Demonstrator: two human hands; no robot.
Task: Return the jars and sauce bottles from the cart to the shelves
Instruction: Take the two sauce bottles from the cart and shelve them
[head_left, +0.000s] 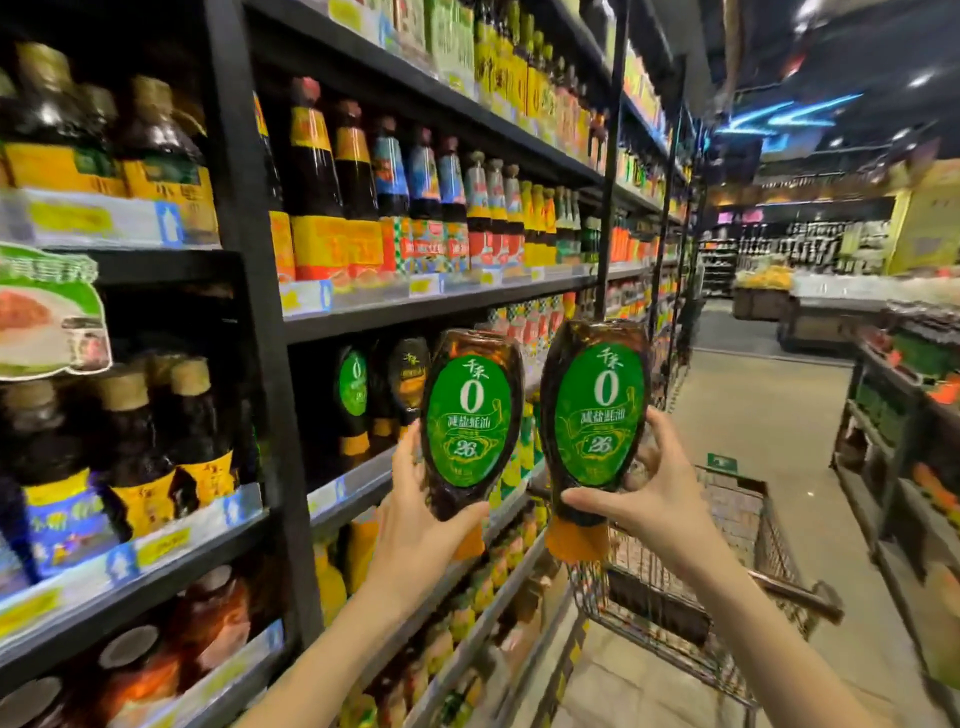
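While the person is standing close against the shelves (457, 304), both arms are reaching up and forward, each one carrying a dark sauce bottle with its orange cap pointing down. The left hand (415, 519) is gripping the left bottle (470, 415) low on its body, thumb lying across the front below the green oval label and fingers wrapping round the left edge. The right hand (660, 499) is holding the right bottle (597, 410) the same way, thumb pressing across the narrow lower part just above the cap, fingers curling round the right side. The two bottles are hanging side by side in the air, near each other but not touching, in front of the shelf level where matching bottles (353, 395) with the same green label are standing. Whether the left bottle is touching that shelf's edge, I cannot tell. The wire cart (753, 530) is standing just behind and below the right hand, out on the aisle floor (753, 415).
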